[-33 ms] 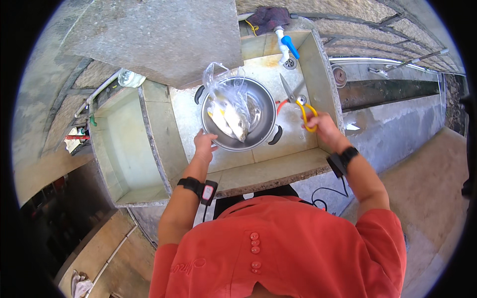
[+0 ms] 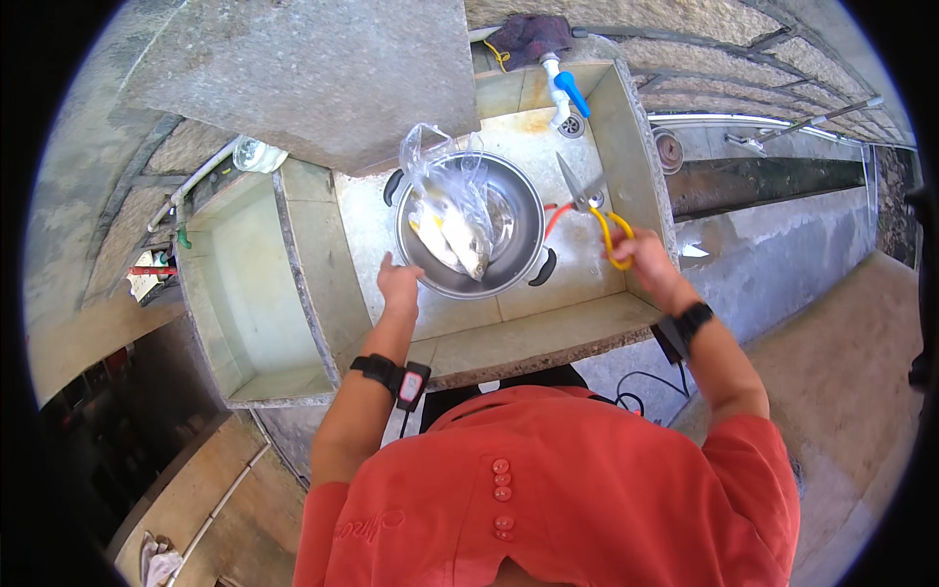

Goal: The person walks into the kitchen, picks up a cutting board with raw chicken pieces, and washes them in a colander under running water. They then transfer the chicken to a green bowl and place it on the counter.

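My right hand is closed round the yellow handle of a pair of scissors, whose blades point up and away over the sink floor. Near the lower left rim of a steel pot, my left hand is open with its fingers apart, the thumb close to the rim. The pot stands in the sink, and two pale fish lie inside it, partly in a clear plastic bag. Beside the pot, a red-handled tool lies on the sink floor, partly hidden behind the scissors.
A white tap with a blue lever rises above the drain at the back. To the left is a second basin. A stone slab overhangs the back left, and a dark cloth lies behind the tap.
My left hand has drawn back slightly left from the pot rim, its fingers spreading. The scissors in my right hand have shifted a little right and nearer. Pot and fish have not moved.
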Demonstrator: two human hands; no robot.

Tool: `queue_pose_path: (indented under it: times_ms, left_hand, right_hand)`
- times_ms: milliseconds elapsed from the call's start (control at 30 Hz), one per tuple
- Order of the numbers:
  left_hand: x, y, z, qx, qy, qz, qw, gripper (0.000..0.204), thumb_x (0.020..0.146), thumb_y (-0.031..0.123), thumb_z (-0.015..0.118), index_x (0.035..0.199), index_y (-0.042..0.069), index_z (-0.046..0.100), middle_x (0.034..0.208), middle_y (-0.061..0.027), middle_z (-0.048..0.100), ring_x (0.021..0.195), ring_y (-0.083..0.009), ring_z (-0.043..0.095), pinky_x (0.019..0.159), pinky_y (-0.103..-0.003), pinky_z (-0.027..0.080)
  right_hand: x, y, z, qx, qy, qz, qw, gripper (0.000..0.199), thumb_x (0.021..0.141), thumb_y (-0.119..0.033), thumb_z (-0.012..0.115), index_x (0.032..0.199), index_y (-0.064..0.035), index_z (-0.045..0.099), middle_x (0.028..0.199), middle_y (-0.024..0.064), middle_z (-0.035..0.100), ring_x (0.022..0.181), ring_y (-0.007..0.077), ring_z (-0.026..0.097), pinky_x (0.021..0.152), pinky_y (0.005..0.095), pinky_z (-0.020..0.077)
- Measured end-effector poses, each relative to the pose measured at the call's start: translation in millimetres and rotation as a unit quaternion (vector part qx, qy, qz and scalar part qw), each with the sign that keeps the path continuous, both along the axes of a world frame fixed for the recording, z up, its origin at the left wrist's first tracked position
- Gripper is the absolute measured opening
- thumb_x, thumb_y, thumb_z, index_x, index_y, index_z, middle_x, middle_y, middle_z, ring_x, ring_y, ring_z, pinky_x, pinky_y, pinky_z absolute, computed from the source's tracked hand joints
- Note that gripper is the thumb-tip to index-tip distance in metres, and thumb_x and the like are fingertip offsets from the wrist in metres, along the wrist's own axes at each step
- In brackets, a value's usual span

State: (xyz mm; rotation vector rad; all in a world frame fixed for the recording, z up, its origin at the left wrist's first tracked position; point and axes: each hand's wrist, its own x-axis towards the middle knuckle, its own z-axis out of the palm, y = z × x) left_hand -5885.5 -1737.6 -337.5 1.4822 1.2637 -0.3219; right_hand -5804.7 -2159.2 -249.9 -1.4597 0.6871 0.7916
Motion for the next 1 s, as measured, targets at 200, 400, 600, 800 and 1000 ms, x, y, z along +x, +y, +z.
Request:
queue_pose_path:
  times_ms: [200,400,600,800,1000]
  left_hand:
    - [25,-24,1,-0.079,0.012,-0.013,0.997,0.051,0.083,0.001,0.053,0.134,0.003,0.050,0.114,-0.0143,0.056,0.087,-0.0249,0.058,0.076,-0.041,0.051]
    - [54,-40,-37,-0.123,0.153,0.048,0.979,0.032,0.090,0.006,0.047,0.121,0.007,0.056,0.106,-0.0125,0.059,0.086,-0.0268,0.060,0.077,-0.045,0.052]
    - [50,-48,-51,-0.194,0.126,0.139,0.963,0.008,0.089,0.004,0.061,0.096,0.004,0.060,0.082,-0.0093,0.060,0.070,-0.0235,0.060,0.065,-0.040,0.055]
    - [57,-61,-36,-0.194,0.046,0.083,0.976,0.006,0.081,0.004,0.066,0.083,0.004,0.060,0.070,-0.0053,0.056,0.052,-0.0221,0.055,0.044,-0.035,0.048]
    - [64,-75,18,-0.230,-0.064,0.004,0.971,0.006,0.075,0.009,0.061,0.073,0.003,0.058,0.063,-0.0041,0.052,0.044,-0.0184,0.052,0.038,-0.030,0.043]
  right_hand:
    - [-51,-21,98,0.041,-0.023,-0.108,0.993,0.030,0.073,-0.007,0.066,0.100,0.0060,0.063,0.090,0.0157,0.069,0.080,0.0266,0.067,0.076,0.0337,0.0518]
    - [-73,-36,155,0.023,-0.094,-0.118,0.988,0.034,0.074,-0.011,0.067,0.104,0.0056,0.064,0.086,0.0158,0.069,0.077,0.0256,0.068,0.075,0.0331,0.0520]
    - [-106,-32,165,0.019,-0.109,-0.137,0.984,0.036,0.071,-0.015,0.069,0.100,0.0054,0.066,0.083,0.0162,0.069,0.075,0.0257,0.067,0.076,0.0353,0.0504]
    - [-129,-5,164,0.004,-0.095,-0.169,0.981,0.036,0.070,-0.014,0.069,0.100,0.0063,0.066,0.082,0.0157,0.069,0.076,0.0258,0.067,0.076,0.0342,0.0503]
    - [-159,21,182,-0.014,-0.096,-0.196,0.976,0.031,0.072,-0.009,0.065,0.098,0.0077,0.064,0.080,0.0164,0.069,0.073,0.0253,0.066,0.075,0.0326,0.0497]
